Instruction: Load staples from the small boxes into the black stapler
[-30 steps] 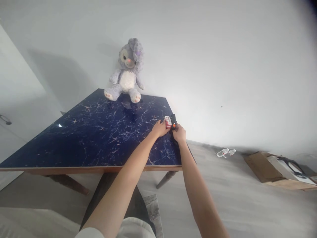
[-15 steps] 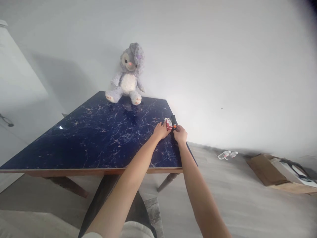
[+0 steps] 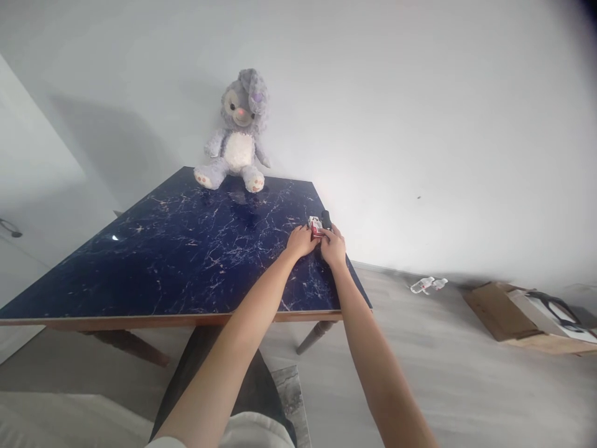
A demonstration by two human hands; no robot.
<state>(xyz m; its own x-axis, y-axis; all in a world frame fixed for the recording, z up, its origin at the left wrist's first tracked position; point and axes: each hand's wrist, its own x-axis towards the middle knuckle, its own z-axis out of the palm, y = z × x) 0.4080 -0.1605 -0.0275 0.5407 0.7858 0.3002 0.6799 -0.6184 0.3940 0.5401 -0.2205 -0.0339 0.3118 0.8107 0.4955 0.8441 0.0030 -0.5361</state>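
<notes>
A small red-and-white box (image 3: 315,225) stands near the right edge of the blue marbled table (image 3: 186,261). My left hand (image 3: 301,241) is closed against its left side. From the right, my right hand (image 3: 334,250) has its thumb and fingertips at the box's lower right edge. Just beyond that hand is a slim black object (image 3: 326,219); its kind does not show, and the hand covers its near part.
A grey plush rabbit (image 3: 239,149) sits at the table's far edge against the white wall (image 3: 396,124). On the floor at right lie clear plastic bottles (image 3: 422,285) and an open cardboard box (image 3: 501,311). A chair seat (image 3: 186,373) is below the table's front edge.
My right hand has shifted left from the black object with its orange spot, now covering that spot and touching the box. My left hand stays beside the box. The view has tipped slightly.
</notes>
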